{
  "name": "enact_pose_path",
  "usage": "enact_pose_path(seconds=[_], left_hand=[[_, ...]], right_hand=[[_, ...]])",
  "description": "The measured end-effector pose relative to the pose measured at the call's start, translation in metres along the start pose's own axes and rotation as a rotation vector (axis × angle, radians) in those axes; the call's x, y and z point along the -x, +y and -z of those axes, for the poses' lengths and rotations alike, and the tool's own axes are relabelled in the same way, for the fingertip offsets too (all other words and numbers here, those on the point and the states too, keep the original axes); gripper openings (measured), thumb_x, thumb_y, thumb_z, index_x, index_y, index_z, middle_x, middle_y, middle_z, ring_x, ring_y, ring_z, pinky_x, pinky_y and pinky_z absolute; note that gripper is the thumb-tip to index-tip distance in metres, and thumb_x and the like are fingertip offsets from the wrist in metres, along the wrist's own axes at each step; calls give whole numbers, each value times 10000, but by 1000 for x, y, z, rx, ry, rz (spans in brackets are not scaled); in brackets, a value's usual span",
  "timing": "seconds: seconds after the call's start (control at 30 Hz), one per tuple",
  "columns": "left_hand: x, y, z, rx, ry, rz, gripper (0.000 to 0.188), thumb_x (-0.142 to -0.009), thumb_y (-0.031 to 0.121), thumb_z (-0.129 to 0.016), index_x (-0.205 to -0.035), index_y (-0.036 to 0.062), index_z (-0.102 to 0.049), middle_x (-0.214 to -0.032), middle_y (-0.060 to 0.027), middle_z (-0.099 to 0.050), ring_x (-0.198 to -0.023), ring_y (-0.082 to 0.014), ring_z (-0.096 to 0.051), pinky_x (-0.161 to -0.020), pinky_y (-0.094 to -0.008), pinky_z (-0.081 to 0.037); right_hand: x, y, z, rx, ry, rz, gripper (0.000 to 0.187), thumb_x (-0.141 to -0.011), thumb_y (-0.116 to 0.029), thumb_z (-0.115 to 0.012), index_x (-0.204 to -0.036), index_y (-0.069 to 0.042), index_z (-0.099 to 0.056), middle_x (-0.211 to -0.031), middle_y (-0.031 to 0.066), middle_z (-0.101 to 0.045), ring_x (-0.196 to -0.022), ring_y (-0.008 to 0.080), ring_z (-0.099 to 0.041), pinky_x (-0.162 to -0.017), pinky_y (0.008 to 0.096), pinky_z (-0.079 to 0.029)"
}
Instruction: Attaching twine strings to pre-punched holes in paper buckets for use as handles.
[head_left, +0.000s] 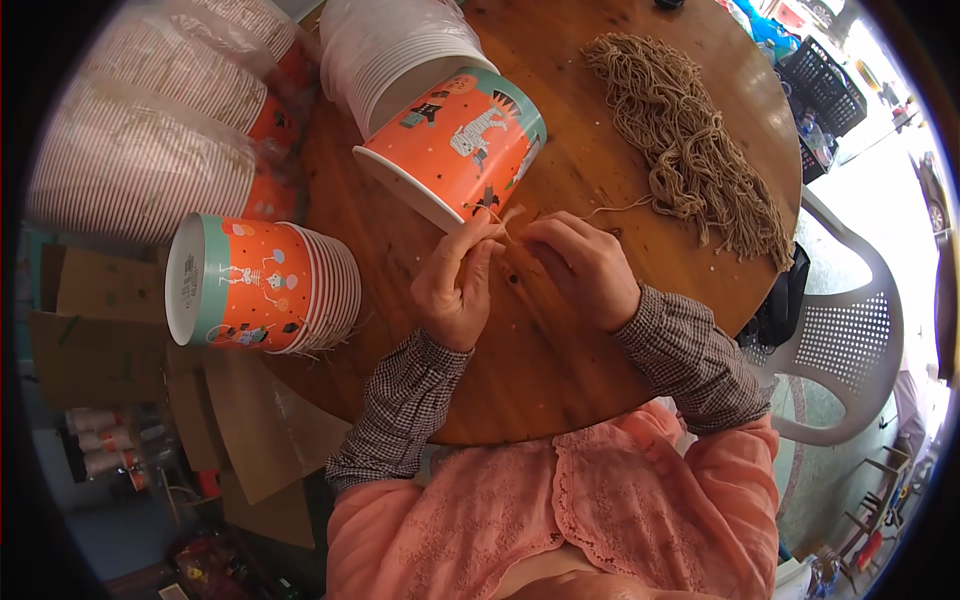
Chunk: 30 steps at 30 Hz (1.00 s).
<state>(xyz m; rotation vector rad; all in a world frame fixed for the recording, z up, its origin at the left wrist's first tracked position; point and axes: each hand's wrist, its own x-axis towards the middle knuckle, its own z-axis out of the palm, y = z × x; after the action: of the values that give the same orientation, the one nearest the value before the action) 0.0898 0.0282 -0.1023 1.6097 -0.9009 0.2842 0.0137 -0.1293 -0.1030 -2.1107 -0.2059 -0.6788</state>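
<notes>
Twine [618, 209], thin strand: left hand [457, 287] is pinching it just beside orange bucket [445, 150]; right hand [588, 268] is apparently pinching it too, fingertips partly hidden. Step in hand: likely tying; next move is calling for steady fingertip pulling. Far right: string bundle [690, 145] is lying on table [540, 370].

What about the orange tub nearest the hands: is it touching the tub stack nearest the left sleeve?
Apart: the head view shows brown tabletop between the orange tub and the tub stack.
</notes>
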Motion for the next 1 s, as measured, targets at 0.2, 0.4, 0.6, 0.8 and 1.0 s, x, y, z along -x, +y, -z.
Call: enact_pose_path(seconds=[0.2, 0.4, 0.6, 0.8, 1.0], left_hand=[[1, -8, 3, -103, -76, -137, 221, -865, -89, -609, -1072, -27, -653, -992, -146, -674, -879, -246, -683, -736, -317, -568], [-4, 0, -3, -306, -87, -294, 231, -818, -72, -673, -1042, -17, -664, -936, -126, -661, -830, -266, -675, -694, -330, -560], [-3, 4, 0, -335, -104, -228, 199, -816, -55, -688, -1009, -12, -663, -901, -120, -651, -803, -258, -670, -664, -332, -553], [-5, 11, 8, -183, -96, -4, 110, -851, -46, -658, -958, -21, -647, -892, -113, -652, -735, -196, -671, -631, -284, -540], [-7, 13, 12, 38, -55, 193, 63, -902, -19, -621, -960, -40, -634, -897, -83, -646, -710, -116, -656, -617, -235, -520]], right_hand=[[-2, 4, -2, 137, 111, 261, 286, -712, -38, -692, -992, -52, -632, -953, 85, -608, -800, 249, -648, -636, 333, -542], [-2, 4, 1, 165, 97, 238, 286, -698, -27, -690, -979, -44, -636, -939, 81, -590, -789, 244, -637, -628, 331, -542], [-3, 4, 3, 166, 82, 253, 264, -729, -35, -698, -984, -41, -635, -940, 87, -590, -769, 247, -632, -621, 326, -533], [-8, -10, 11, -154, 150, -49, 150, -837, -60, -691, -973, -35, -632, -979, 91, -602, -737, 200, -635, -615, 305, -520], [-3, -12, 6, -151, 67, -7, 207, -791, -61, -740, -963, -25, -629, -964, 91, -591, -787, 208, -645, -679, 318, -535]])
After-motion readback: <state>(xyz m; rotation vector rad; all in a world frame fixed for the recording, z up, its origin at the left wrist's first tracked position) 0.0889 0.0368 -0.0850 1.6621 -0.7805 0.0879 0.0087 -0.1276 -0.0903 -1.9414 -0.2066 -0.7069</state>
